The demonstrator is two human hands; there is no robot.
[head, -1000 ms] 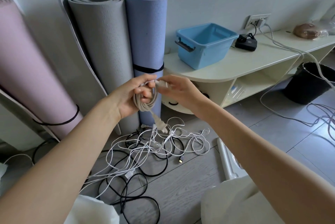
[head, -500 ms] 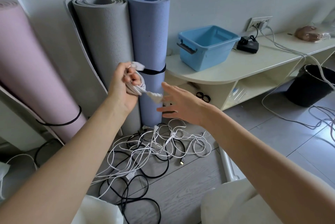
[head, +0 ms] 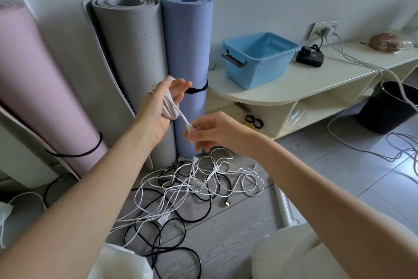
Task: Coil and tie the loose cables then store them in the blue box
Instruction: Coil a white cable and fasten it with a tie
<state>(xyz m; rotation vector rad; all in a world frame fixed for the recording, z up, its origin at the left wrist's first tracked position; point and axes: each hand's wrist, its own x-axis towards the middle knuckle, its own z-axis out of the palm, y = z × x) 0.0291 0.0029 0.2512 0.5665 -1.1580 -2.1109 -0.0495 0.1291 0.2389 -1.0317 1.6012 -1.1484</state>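
A white cable (head: pixel 170 107) is coiled around my left hand (head: pixel 158 109), which is raised in front of the rolled mats with its fingers stretched out. The cable's free end runs down and right to a white plug (head: pixel 189 128) that my right hand (head: pixel 210 130) pinches between its fingertips. Below both hands a tangle of loose white and black cables (head: pixel 187 186) lies on the grey floor. The blue box (head: pixel 257 57) stands open and looks empty on the low cream shelf (head: pixel 294 89), to the upper right of my hands.
Pink (head: pixel 34 89), grey (head: pixel 133 64) and blue (head: pixel 185 52) rolled mats lean on the wall. A black charger (head: pixel 309 56) and wall socket (head: pixel 323 29) sit behind the box. A black bucket (head: pixel 389 107) and more cables (head: pixel 398 147) lie at right.
My right hand, open half a second ago, now pinches the plug and has pulled it down and away from the coil. My left hand's fingers have straightened out.
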